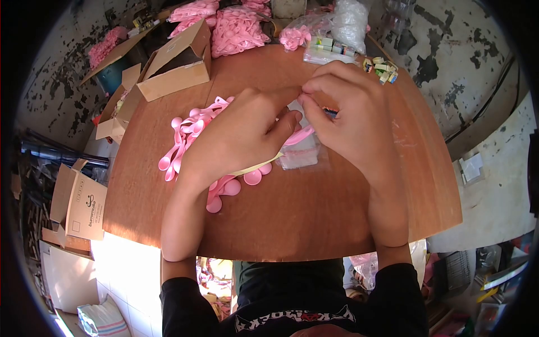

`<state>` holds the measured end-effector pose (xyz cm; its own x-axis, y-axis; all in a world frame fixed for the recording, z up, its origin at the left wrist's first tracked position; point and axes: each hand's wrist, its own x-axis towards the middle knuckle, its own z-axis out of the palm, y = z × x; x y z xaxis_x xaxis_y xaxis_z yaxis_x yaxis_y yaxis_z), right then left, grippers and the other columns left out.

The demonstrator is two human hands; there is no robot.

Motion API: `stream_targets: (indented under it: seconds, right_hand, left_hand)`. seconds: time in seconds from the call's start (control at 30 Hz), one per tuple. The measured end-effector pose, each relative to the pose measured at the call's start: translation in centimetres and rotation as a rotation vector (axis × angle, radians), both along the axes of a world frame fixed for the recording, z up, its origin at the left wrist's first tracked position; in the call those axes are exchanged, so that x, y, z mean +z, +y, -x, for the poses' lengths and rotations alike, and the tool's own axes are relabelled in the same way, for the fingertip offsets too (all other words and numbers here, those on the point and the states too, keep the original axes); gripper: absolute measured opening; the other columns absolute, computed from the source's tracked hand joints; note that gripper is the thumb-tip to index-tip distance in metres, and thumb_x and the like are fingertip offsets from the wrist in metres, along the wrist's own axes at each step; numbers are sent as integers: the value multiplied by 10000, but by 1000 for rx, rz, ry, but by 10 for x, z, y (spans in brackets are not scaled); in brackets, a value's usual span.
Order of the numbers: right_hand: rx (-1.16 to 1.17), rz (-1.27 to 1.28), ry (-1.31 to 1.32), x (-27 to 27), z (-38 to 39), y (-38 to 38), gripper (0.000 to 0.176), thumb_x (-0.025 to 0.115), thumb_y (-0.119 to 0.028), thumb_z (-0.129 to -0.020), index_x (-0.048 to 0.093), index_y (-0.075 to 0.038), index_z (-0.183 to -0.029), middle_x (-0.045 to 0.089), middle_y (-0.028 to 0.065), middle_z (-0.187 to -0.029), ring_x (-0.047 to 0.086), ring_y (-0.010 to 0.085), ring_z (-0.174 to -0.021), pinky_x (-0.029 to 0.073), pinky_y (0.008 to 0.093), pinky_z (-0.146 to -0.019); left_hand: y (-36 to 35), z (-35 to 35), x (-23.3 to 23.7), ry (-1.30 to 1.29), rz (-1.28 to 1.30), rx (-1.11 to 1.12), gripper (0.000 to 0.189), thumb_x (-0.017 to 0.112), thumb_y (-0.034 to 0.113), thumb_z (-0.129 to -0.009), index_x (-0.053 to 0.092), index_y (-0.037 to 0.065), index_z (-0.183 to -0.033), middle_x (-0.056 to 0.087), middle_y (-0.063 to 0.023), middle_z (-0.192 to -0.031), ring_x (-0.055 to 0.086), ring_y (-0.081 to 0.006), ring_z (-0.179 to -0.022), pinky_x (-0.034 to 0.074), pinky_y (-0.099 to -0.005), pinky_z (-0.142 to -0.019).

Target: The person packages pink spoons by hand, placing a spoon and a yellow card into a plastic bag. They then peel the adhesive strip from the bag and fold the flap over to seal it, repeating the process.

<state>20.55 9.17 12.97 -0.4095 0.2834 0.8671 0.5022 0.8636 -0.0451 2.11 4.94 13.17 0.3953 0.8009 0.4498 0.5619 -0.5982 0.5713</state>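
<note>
Pinching tip to tip, the right hand (353,109)'s fingers are hiding any grip; the left hand (238,132)'s are curling beside them, hold indeterminable. Spoons (231,187) are lying on the counter (292,224) around the left wrist, so a sweeping forearm is risking scatter, possibly dragging the bag (300,160).

Hands (241,132) above pink spoons (188,135)
</note>
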Motion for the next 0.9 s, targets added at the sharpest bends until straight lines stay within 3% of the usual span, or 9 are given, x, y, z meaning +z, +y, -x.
stream_targets:
  seconds: [0.03, 0.27, 0.43, 0.87, 0.9]
  right_hand:
    - [-11, -16, -9, -1, 0, 0, 91, 726, -97, -693, 650, -46, -696, 601, 46, -744, 619, 247, -694, 494, 385, -622]
    - [-52, -106, 6, -2, 4, 0, 92, 708, -66, -633, 621, -56, -661, 583, 43, -708, 608, 242, -651, 486, 380, -592]
    - [50, -70, 72, 0, 3, 1, 151, 702, -31, -586, 560, -58, -628, 561, 39, -666, 581, 242, -583, 464, 365, -529]
    - [106, -35, 151, 4, -1, 0, 159, 718, -48, -601, 569, -74, -650, 569, 31, -682, 581, 231, -568, 462, 340, -522]
    - [83, 27, 119, 5, -3, -3, 115, 702, -18, -652, 603, -44, -705, 610, 43, -726, 604, 189, -627, 478, 306, -581]
  left_hand:
    - [-1, 1, 2, 72, 46, -1, 219, 570, 11, -866, 623, -38, -1073, 642, -156, -695, 610, -194, -568, 460, -325, -543]
    - [-1, 4, 0, 54, -3, -100, 230, 604, -19, -816, 602, -57, -1043, 631, -160, -681, 594, -213, -555, 452, -322, -532]
    - [4, 4, -6, 20, -78, -160, 228, 586, -57, -822, 593, -62, -1049, 629, -165, -735, 610, -230, -611, 459, -319, -551]
    - [-4, 2, 6, 49, -32, -119, 262, 589, -55, -830, 586, -66, -1092, 653, -177, -790, 659, -226, -669, 489, -320, -594]
    - [-5, 3, 10, 91, -28, -103, 266, 580, -30, -864, 584, -62, -1127, 661, -168, -801, 666, -206, -687, 502, -310, -614]
